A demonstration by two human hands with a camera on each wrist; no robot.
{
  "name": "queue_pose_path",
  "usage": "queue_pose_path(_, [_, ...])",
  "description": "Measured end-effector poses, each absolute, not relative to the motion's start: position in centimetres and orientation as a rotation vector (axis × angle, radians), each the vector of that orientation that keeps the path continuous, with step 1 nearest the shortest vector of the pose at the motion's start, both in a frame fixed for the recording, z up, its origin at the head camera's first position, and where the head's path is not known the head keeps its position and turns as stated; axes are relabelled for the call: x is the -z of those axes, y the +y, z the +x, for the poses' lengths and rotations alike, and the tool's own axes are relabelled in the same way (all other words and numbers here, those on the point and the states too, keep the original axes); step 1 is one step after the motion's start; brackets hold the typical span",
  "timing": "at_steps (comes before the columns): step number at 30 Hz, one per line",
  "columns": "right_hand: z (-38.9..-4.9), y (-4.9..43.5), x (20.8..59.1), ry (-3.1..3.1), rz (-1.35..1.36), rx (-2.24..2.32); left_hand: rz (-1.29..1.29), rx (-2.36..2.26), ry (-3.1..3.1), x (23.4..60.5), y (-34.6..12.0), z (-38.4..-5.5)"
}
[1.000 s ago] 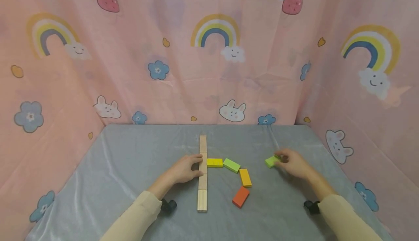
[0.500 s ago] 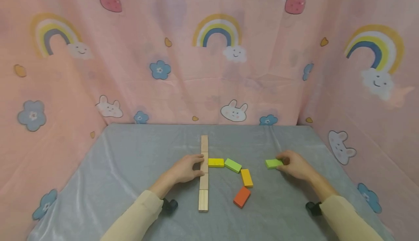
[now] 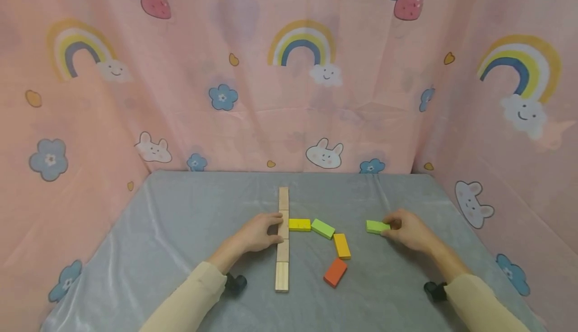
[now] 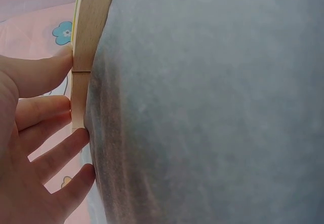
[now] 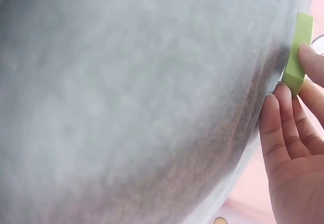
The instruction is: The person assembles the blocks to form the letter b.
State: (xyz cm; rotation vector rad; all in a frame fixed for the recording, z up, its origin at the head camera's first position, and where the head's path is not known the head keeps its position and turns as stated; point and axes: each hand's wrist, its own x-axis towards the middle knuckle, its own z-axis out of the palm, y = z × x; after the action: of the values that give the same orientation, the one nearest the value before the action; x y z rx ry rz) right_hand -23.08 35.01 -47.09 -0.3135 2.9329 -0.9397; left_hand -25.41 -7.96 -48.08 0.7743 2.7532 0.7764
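Observation:
Plain wooden blocks (image 3: 282, 277) lie end to end in a straight row on the grey cloth. My left hand (image 3: 257, 232) rests at the row's middle, thumb and fingertips touching the wood, fingers fairly straight in the left wrist view. My right hand (image 3: 410, 229) pinches one end of a light green block (image 3: 376, 227), right of the others; the right wrist view shows the thumb on this green block (image 5: 298, 51). From the row's right side curve a yellow block (image 3: 300, 225), another green block (image 3: 322, 228), an orange-yellow block (image 3: 342, 246) and a red-orange block (image 3: 335, 273).
The grey cloth (image 3: 203, 196) covers the table, with small wrinkles. A pink curtain (image 3: 253, 131) printed with rainbows and rabbits hangs along the back and both sides. Black devices show under the left wrist (image 3: 236, 283) and the right wrist (image 3: 435, 291).
The green block in my right hand has turned from slanted to nearly level, and the hand has dropped slightly toward me. My left hand stays on the wooden row. The head view has shifted slightly.

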Motion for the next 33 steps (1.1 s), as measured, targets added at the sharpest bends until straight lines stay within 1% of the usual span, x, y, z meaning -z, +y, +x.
queue_pose_path(12, [-22.2,34.2,46.4,2.903,-0.262,0.979,0.781,-0.787,2.748,48.2,-7.9,-25.5])
queue_pose_path(19, [-21.8,33.6,46.4,2.921,-0.351,1.009,0.784,-0.792,2.739,48.1,-7.9,-25.5])
queue_pose_path(23, [-21.6,33.1,46.3,2.924,-0.357,1.003,0.772,-0.804,2.74,48.0,-7.9,-25.4])
queue_pose_path(33, [-20.4,31.0,45.5,2.934,-0.451,1.046,0.761,-0.791,2.745,48.2,-7.9,-25.4])
